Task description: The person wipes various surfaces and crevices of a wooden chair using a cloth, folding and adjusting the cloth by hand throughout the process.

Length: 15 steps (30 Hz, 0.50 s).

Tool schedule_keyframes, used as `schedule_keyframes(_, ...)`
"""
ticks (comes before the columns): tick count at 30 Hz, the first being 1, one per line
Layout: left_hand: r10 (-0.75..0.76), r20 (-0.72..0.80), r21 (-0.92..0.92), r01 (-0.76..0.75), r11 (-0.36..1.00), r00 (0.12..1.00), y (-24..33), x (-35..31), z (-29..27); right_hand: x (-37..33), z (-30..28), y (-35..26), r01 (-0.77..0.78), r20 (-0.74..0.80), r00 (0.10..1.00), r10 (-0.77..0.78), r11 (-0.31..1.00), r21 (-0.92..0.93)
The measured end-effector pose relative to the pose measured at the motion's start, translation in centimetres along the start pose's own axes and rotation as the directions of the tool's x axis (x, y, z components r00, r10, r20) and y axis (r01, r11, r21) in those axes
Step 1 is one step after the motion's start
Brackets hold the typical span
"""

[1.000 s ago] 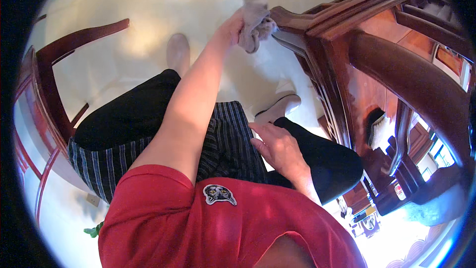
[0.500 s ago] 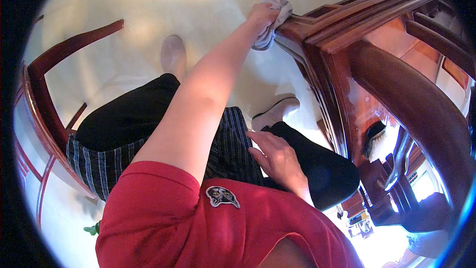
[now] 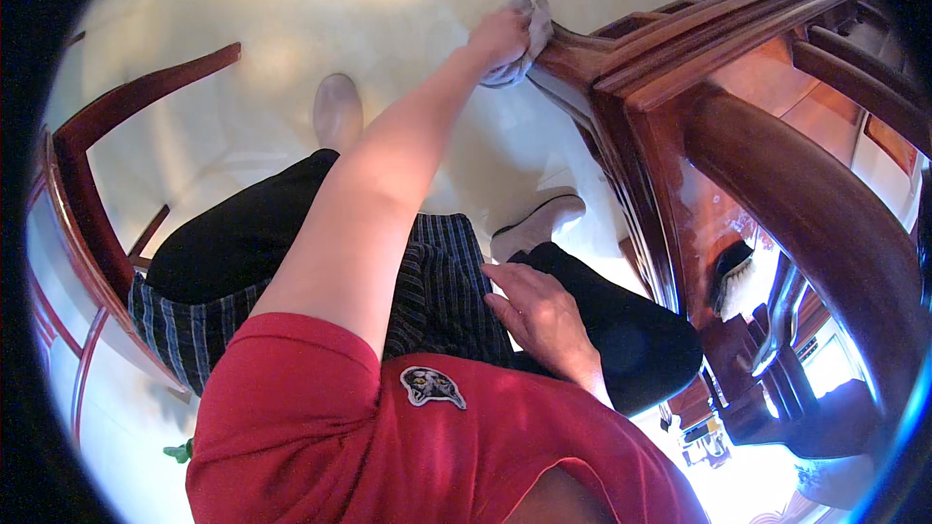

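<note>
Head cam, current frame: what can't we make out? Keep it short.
All in the head view:
- Left hand: fingertips, blurred and merging with the grey cloth.
- Right hand: palm, hidden by the back of the hand.
- Dark wooden furniture: far right part, cut off by the fisheye rim.
- Green plant: mostly hidden by the red shirt.
- Lower-right background items: too small, washed out by glare.

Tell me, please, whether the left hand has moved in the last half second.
Yes: the left hand, holding the grey cloth, has shifted leftward in the picture, judged against the dark wooden furniture.
</note>
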<state>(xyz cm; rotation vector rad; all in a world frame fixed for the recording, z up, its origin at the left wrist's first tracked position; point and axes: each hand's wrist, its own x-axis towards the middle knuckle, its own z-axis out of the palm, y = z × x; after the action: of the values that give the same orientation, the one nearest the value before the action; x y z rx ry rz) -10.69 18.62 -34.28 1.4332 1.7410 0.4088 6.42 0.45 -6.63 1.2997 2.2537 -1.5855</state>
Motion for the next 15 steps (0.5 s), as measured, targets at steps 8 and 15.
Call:
schedule_keyframes(8,0.153,0.12,-0.46,-0.082,0.884,0.981,1.2,-1.1,-1.2,0.1,-0.3,-0.5,0.004,-0.027,1.0,-0.003,1.0,0.014)
schedule_keyframes(15,0.151,0.327,-0.768,0.169,0.618,0.933,2.7,-2.3,-4.0,0.2,0.1,-0.3,-0.012,0.002,1.0,0.012,1.0,-0.006)
